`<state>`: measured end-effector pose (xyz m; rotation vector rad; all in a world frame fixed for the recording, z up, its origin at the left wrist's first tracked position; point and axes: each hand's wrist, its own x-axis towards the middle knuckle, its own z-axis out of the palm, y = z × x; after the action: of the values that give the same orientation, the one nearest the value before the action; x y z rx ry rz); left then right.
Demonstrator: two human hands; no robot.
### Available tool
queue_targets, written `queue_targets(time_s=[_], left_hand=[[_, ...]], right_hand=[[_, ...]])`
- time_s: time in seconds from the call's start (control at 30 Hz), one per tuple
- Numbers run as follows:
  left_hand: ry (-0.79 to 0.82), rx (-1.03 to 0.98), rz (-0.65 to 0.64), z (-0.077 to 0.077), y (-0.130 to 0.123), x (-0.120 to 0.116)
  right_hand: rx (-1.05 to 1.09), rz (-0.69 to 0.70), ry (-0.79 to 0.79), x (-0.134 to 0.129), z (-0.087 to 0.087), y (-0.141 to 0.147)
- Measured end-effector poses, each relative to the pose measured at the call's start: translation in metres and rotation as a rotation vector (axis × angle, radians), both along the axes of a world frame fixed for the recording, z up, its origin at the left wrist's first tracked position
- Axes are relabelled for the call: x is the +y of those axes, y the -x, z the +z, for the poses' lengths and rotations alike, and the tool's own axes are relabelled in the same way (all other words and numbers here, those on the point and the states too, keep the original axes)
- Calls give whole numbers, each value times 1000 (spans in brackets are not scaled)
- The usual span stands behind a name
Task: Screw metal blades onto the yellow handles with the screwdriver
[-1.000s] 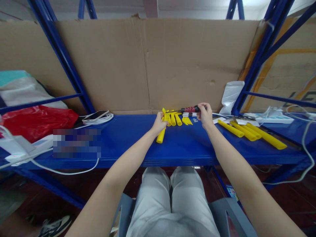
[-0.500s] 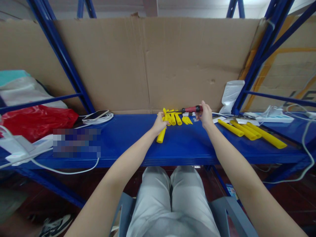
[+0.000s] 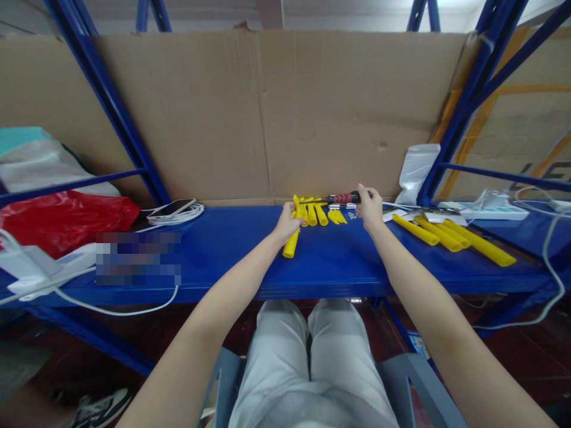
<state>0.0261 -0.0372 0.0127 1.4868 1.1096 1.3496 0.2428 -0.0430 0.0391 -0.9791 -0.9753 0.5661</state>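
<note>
My left hand (image 3: 288,223) is closed around a yellow plastic tube (image 3: 291,245), whose lower end points toward me. In my right hand (image 3: 370,206) is a screwdriver (image 3: 342,198) with a red and black handle, gripped at the handle's end. It lies nearly level, and its shaft reaches left to the upper part of the held tube; the exact contact at the tip is too small to make out. Just right of my left hand lie several more yellow tubular pieces (image 3: 321,215). Beside them are small flat yellow pieces (image 3: 338,216) and tiny metal parts (image 3: 352,215), probably screws.
On the blue shelf (image 3: 232,249), several longer yellow tubes (image 3: 482,242) lie at the right, by a white power strip (image 3: 504,211). A white pouch (image 3: 417,172) leans on the cardboard (image 3: 187,113) behind. A coiled white cable (image 3: 178,213) and red bag (image 3: 71,220) are at left.
The screwdriver's handle has turned about its length, showing a different side, and my right hand's fingers have shifted on it. My left hand and the tube stay in place.
</note>
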Motion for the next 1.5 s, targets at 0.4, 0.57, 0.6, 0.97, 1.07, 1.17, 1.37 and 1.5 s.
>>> queue_targets(time_s=[0.4, 0.57, 0.6, 0.97, 1.07, 1.17, 1.37, 1.5], left_hand=[[6, 21, -13, 2, -2, -4], [15, 24, -2, 4, -1, -6], [15, 21, 2, 4, -1, -5], [14, 13, -16, 6, -2, -10], [26, 15, -9, 7, -2, -11], [34, 20, -12, 6, -3, -10], [49, 34, -25, 4, -3, -8], [79, 51, -61, 3, -4, -9]], right_hand=[[-162, -221, -226, 0, -1, -3], [-96, -87, -177, 2, -2, 0], [-89, -56, -158, 2, -3, 1], [-81, -83, -164, 5, -5, 1], [-70, -61, -165, 3, -5, 2], [-96, -85, -165, 3, -6, 0], [-103, -115, -187, 10, -7, -3], [-103, -98, -182, 12, -9, -7]])
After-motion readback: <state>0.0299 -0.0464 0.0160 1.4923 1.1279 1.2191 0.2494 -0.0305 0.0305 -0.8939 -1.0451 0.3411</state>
